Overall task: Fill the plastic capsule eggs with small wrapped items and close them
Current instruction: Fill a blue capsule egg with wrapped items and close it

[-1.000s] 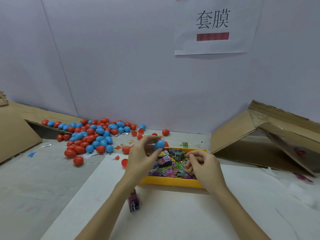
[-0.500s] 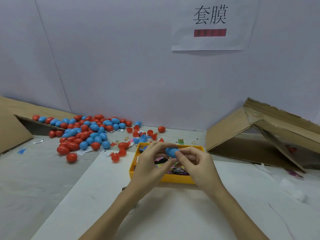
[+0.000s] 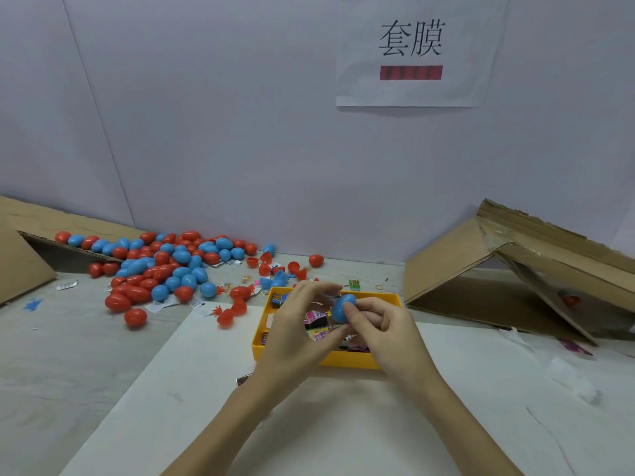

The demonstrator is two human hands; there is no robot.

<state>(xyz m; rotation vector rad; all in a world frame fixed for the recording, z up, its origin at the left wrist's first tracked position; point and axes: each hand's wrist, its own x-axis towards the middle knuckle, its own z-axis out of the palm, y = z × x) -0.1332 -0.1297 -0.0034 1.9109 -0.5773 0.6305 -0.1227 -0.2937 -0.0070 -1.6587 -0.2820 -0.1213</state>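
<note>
a second ago only the left hand (image 3: 292,333) held the small blue plastic capsule egg (image 3: 342,307), up over the shallow yellow plastic tray (image 3: 347,359), while the right hand (image 3: 385,333) picked among the small bright wrapped items (image 3: 318,319). now the right hand has come across, and both pinch the egg between fingertips, above the tray's far half. that looks to me like the filling or closing stage for this egg; i cannot tell whether anything has gone inside. the egg is smooth, glossy, a plain blue, and from here its seam is hidden by fingers. behind and to the left lies the loose heap of red and blue plastic eggs (image 3: 165,266).
</note>
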